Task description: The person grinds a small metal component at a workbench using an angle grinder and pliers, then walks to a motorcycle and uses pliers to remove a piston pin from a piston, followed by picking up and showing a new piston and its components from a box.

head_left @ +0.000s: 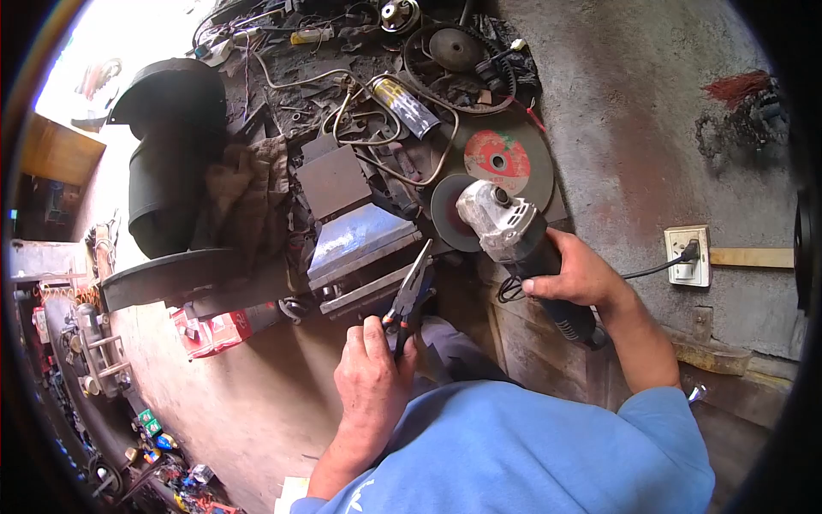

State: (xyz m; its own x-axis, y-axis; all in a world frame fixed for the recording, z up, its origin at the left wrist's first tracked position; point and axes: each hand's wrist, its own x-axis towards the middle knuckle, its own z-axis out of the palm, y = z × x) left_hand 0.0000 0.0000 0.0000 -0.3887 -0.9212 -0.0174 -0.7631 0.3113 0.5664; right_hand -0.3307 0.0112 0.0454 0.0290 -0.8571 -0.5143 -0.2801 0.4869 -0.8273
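My left hand is closed round the handles of long-nose pliers, whose tip points up and away from me beside the jaws of a blue bench vise. In my right hand is an angle grinder, gripped by its dark body. Its grey disc faces the bench, near a large cutting disc with a red centre label. I cannot tell whether the grinder's disc is spinning. Whether the pliers' jaws hold anything small cannot be made out.
A dark flanged pipe elbow stands at the bench's left, beside a brown rag. Behind the vise lie a spray can, a beige cable and a belt-ringed pulley. A wall socket with a plugged cord is at right. A red box sits below.
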